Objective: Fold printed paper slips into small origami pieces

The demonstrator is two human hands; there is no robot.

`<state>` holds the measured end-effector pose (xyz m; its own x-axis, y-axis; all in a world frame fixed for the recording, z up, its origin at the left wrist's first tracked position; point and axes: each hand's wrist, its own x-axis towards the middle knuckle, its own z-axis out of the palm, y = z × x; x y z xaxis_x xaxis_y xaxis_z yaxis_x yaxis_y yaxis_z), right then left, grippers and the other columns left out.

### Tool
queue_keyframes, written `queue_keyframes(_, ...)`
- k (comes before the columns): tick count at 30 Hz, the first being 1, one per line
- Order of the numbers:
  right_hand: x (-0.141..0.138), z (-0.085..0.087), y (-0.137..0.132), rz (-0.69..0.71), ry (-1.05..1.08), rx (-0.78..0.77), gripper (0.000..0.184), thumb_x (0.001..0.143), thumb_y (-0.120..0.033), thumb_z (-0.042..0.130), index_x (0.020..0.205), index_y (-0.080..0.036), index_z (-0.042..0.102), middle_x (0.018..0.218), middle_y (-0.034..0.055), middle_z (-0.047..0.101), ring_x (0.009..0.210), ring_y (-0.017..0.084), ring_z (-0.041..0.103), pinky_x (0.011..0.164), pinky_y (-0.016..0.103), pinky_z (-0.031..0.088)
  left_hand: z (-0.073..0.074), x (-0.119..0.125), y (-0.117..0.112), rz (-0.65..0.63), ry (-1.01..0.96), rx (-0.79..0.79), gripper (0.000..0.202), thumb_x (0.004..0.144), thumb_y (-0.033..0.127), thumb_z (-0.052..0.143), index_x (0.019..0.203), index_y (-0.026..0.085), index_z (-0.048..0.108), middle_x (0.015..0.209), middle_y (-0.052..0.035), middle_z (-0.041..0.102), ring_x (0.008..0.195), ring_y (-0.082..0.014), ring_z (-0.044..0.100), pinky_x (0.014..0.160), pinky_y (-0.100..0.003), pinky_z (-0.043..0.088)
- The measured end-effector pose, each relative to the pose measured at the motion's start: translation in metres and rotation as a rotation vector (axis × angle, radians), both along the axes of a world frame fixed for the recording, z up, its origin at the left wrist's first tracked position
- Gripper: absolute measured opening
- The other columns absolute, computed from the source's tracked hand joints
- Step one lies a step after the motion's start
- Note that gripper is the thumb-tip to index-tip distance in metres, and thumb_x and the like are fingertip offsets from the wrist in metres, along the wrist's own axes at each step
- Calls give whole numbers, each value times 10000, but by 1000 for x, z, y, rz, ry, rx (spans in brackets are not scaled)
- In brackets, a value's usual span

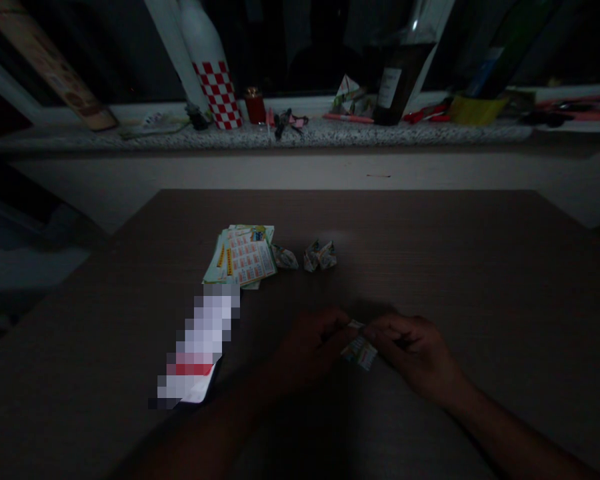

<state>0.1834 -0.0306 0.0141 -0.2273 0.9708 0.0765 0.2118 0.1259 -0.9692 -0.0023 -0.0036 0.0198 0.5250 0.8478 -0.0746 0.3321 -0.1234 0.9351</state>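
Note:
The scene is dim. My left hand [307,343] and my right hand [415,350] meet over the brown table [480,280], both pinching a small folded piece of printed paper [360,350] between their fingertips. Farther back lie three small folded paper figures, one [285,257] beside a stack of printed paper sheets [243,257] and two close together [321,255]. A phone with a lit, blurred screen [200,350] lies to the left of my left forearm.
Behind the table runs a speckled windowsill [260,137] holding a red-and-white checked bottle [215,80], a small red jar [255,105], a dark wine bottle [400,83], a yellow item [475,110], pens and clutter.

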Motion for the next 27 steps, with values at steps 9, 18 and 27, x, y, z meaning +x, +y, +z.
queue_keyframes(9, 0, -2, -1, -69, 135, -111, 205, 858, -334, 616, 753, -169, 678, 605, 0, 675, 524, 95, 578, 504, 184, 435, -1, -1, -2, 66, -193, -157, 262, 872, 369, 569, 1058, 186, 560, 692, 36, 557, 554, -87, 482, 532, -200, 374)
queue_keyframes(18, 2, 0, 0, -137, 378, -212, 210, 815, -371, 686, 856, -183, 603, 570, -30, 673, 481, 88, 576, 482, 173, 433, 3, -9, 2, -38, -173, 193, 265, 760, 267, 714, 998, 163, 663, 886, -45, 662, 780, -156, 606, 723, -274, 461)
queue_keyframes(27, 4, 6, -3, -89, 274, -14, 198, 837, -374, 656, 917, -194, 669, 724, 33, 712, 641, 145, 667, 560, 208, 516, 3, -9, 2, 154, -346, -109, 218, 728, 300, 741, 880, 152, 689, 806, -33, 659, 722, -144, 596, 632, -240, 461)
